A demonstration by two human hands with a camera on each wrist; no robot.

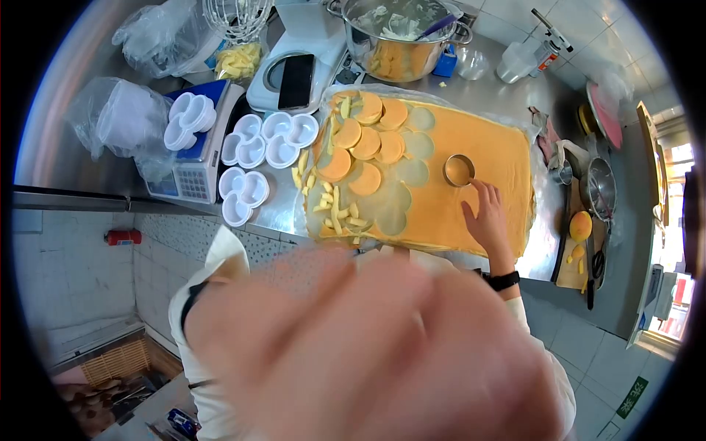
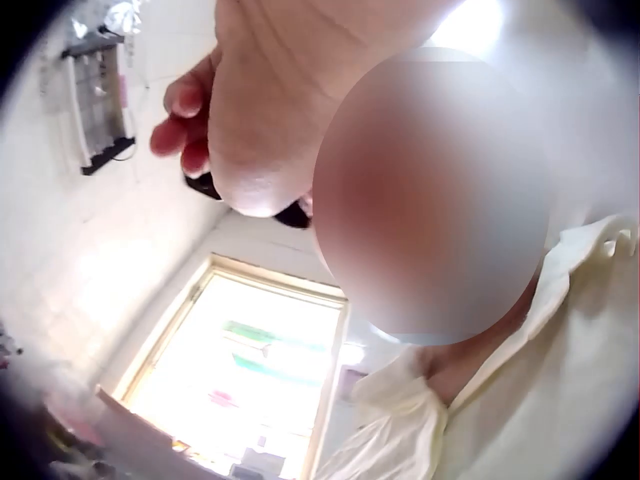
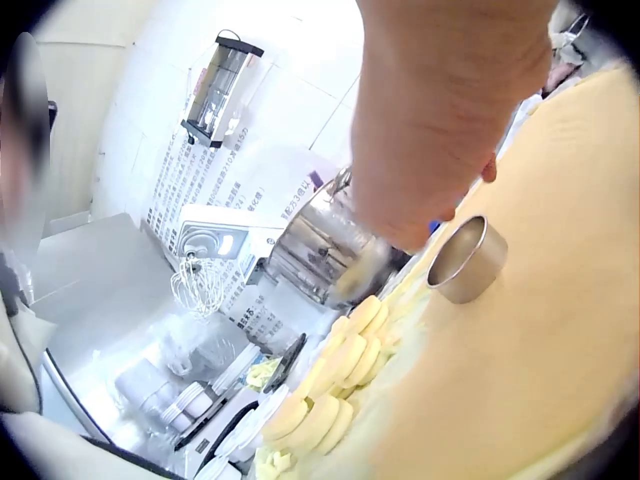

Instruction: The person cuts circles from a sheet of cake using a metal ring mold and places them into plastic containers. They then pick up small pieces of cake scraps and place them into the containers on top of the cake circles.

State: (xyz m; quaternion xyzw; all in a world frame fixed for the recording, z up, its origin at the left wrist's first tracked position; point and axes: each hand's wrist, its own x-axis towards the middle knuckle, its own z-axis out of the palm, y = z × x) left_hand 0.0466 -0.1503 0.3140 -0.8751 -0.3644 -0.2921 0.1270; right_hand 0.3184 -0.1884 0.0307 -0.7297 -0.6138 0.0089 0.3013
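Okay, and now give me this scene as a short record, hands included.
Work surface: orange-yellow sheet on a metal counter
Cutter: metal ring, standing on the sheet
Cut pieces: rounds, some overlapping, near the sheet's left end
Gaps: round cut-outs beside the rounds
Strips: pale yellow pieces by the left end
Right hand: open, fingertips at the ring; contact unclear
Left hand: raised close to the head camera, blurred
Phone: black, on a white scale
Pot: steel, beyond the sheet
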